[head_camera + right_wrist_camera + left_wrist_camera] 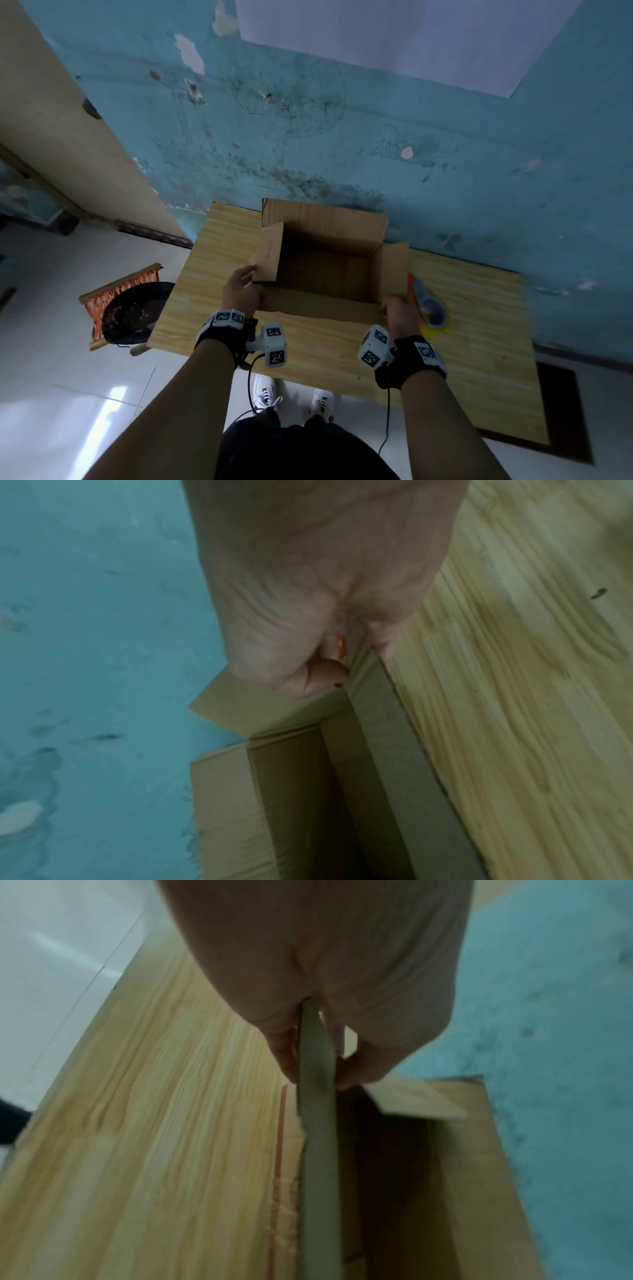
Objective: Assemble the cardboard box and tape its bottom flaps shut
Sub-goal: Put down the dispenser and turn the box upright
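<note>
The cardboard box point(325, 260) stands opened into a rectangle on the wooden desk point(219, 240), its mouth up and all four upper flaps raised. At its near-left corner the left hand point(241, 291) has a grasping grip: the left wrist view shows the thumb on one side and fingers point(368, 1066) on the other, pinching the edge of the near flap point(318, 1123). The interior looks dark, and I cannot tell whether a floor has been folded in yet. At the near-right corner the right hand point(397, 313) grips the same flap's other end, fingers curled over the cardboard beside the corner crease. Just beyond it, partly hidden by the right side flap, lies a roll of yellow tape point(436, 317) with an orange and grey dispenser.

The step appears to be squaring the box. To do it well, keep both pinches level and pull evenly so the corners set true, then turn it over near the tape before folding the short flaps under the long ones.
</note>
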Motion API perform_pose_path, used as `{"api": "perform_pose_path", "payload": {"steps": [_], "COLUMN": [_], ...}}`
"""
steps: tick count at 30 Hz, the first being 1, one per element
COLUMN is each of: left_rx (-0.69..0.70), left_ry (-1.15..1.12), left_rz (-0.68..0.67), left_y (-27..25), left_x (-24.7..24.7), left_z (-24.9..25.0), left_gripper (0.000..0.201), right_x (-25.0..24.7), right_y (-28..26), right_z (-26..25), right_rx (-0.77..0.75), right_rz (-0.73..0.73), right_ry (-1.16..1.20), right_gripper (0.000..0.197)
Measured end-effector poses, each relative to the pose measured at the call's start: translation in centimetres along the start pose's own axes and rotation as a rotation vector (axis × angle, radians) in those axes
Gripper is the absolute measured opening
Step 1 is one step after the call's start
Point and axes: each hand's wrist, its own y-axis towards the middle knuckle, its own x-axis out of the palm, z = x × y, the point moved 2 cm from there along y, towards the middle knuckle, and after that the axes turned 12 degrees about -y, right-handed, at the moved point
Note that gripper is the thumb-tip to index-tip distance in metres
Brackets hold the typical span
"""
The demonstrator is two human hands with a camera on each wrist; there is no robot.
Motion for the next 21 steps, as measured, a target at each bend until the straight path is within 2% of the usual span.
{"api": "perform_pose_path", "payload": {"steps": [3,4,7,9,14,21], "left_rx": [0.022,0.015,0.07,0.088,-0.001,-0.135], "left_ry": [0.168,0.196,0.238,0.281,0.296,0.229], "left_rz": [0.012,0.045,0.137,0.17,0.15,0.135], "left_y": [0.4,0.5,0.6,0.9,2.1,4.0], "left_x": [1.2,1.5,2.2,2.6,3.3,2.7], "left_z": [-1.0,-1.3,-1.4,-1.1,-0.9,-1.7], "left_gripper": [0.064,0.064,0.041,0.036,0.049,0.049], "right_x": [0.9,1.0,1.0,0.8,0.9,0.3], "right_y": [0.6,0.9,1.4,2.0,3.7,5.7], "right_z": [1.3,1.6,1.5,1.6,1.5,0.4], "right_rx": [-0.052,-0.079,-0.146,-0.14,-0.053,-0.09], "right_rz": [0.02,0.015,0.015,0.042,0.146,0.163], "right_ry": [0.001,-0.008,-0.01,-0.018,0.02,-0.207], "right_gripper": [0.011,0.014,0.029,0.03,0.012,0.017]}}
